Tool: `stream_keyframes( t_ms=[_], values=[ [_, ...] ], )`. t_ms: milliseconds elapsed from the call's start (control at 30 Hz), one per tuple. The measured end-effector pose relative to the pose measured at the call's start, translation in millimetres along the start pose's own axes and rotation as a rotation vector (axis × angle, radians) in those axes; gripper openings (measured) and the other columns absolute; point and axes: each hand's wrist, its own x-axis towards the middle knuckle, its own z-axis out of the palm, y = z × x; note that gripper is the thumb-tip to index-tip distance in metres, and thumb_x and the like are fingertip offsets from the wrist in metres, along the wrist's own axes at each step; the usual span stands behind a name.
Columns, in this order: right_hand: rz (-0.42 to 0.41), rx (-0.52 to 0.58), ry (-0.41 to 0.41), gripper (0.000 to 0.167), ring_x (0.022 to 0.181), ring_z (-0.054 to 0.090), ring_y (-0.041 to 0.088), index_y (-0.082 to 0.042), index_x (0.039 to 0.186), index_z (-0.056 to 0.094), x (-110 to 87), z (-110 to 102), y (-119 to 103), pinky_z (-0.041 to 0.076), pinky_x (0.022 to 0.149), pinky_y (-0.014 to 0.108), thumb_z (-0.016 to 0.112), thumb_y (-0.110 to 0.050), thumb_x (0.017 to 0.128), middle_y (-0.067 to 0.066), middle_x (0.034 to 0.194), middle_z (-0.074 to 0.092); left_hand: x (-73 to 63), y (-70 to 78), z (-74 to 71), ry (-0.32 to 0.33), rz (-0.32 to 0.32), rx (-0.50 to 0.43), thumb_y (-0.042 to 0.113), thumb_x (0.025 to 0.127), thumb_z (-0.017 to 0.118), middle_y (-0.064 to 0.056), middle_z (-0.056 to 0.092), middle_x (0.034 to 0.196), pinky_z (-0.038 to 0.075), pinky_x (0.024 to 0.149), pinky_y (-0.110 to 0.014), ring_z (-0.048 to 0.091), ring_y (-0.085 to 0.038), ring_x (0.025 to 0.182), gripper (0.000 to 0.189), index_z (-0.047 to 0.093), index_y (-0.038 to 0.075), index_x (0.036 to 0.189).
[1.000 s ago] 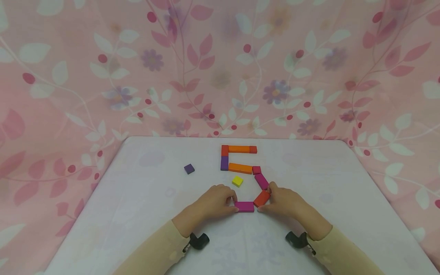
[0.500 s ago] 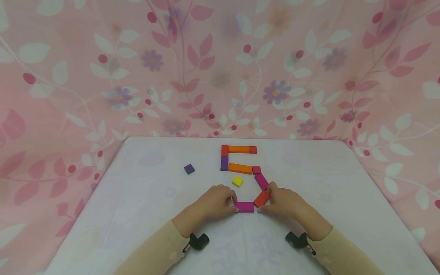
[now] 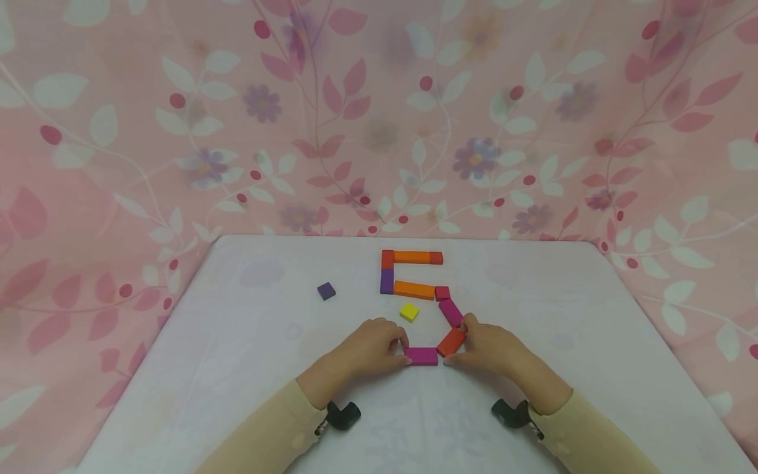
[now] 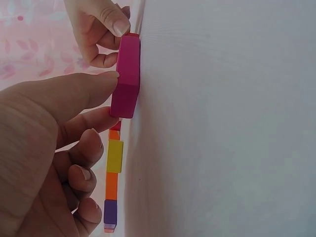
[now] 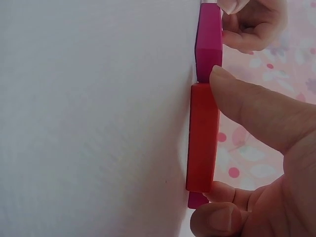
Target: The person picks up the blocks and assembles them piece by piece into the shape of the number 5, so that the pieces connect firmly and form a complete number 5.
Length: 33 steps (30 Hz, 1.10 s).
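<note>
In the head view my left hand (image 3: 370, 347) pinches the left end of a magenta block (image 3: 422, 357) between thumb and forefinger. Opposite it, my right hand (image 3: 496, 350) holds an orange-red block (image 3: 451, 342) that lies slanted, its lower corner meeting the magenta one. The right wrist view shows the right thumb by the joint of the two blocks, the forefinger at the other end of the orange-red block (image 5: 202, 138). A second magenta block (image 3: 451, 313) leads up from there to a small red block (image 3: 442, 293), below the end of an orange block (image 3: 414, 289).
Farther back, a purple block (image 3: 387, 282), a red-orange block (image 3: 387, 259), an orange block (image 3: 412, 257) and a small red end block (image 3: 436, 258) continue the outline. A yellow block (image 3: 409, 313) and a dark purple block (image 3: 326, 291) lie loose on the white table (image 3: 237, 368).
</note>
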Motion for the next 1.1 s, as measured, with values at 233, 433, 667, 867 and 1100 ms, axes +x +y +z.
stream_keyframes(
  t_ms=[233, 433, 667, 867, 1100],
  values=[
    [0.016, 0.012, 0.003, 0.085, 0.075, 0.057, 0.016, -0.007, 0.124, 0.049, 3.8, 2, 2, 0.055, 0.071, 0.038, 0.086, -0.058, 0.068, 0.001, 0.086, 0.059, 1.7, -3.8, 3.1, 0.002, -0.003, 0.011, 0.044, 0.089, 0.075, 0.013, 0.054, 0.077, 0.044, 0.074, -0.026, 0.049, -0.007, 0.081, 0.023, 0.072, 0.028, 0.104],
    [0.007, 0.053, 0.023, 0.068, 0.071, 0.057, 0.015, -0.01, 0.118, 0.05, 4.8, -1, 3, 0.054, 0.066, 0.033, 0.084, -0.051, 0.075, 0.0, 0.079, 0.058, 1.6, -4.1, 1.0, 0.014, 0.005, 0.006, 0.042, 0.09, 0.074, 0.014, 0.056, 0.08, 0.045, 0.076, -0.026, 0.05, -0.008, 0.082, 0.023, 0.073, 0.026, 0.106],
    [-0.056, 0.146, 0.066, 0.046, 0.067, 0.055, 0.016, -0.014, 0.111, 0.055, 3.3, -5, -1, 0.049, 0.062, 0.03, 0.079, -0.043, 0.084, 0.0, 0.074, 0.056, 5.4, -10.8, -2.7, 0.039, -0.038, -0.016, 0.04, 0.092, 0.071, 0.015, 0.057, 0.084, 0.047, 0.076, -0.026, 0.051, -0.008, 0.084, 0.021, 0.073, 0.027, 0.108],
    [-0.162, 0.191, 0.091, 0.032, 0.069, 0.053, 0.015, -0.019, 0.103, 0.06, 2.0, -5, -6, 0.046, 0.062, 0.029, 0.079, -0.037, 0.086, -0.002, 0.074, 0.056, 14.7, -18.4, -11.3, 0.089, -0.063, -0.033, 0.04, 0.094, 0.07, 0.009, 0.055, 0.081, 0.046, 0.071, -0.026, 0.051, -0.011, 0.081, 0.024, 0.071, 0.025, 0.113],
    [-0.197, 0.221, 0.064, 0.024, 0.065, 0.052, 0.015, -0.023, 0.099, 0.062, 1.6, -3, -13, 0.044, 0.058, 0.028, 0.08, -0.033, 0.086, -0.002, 0.068, 0.054, 28.2, -23.8, -16.3, 0.112, -0.082, -0.054, 0.039, 0.093, 0.072, 0.008, 0.056, 0.085, 0.047, 0.072, -0.026, 0.052, -0.012, 0.083, 0.031, 0.069, 0.025, 0.12]
  ],
)
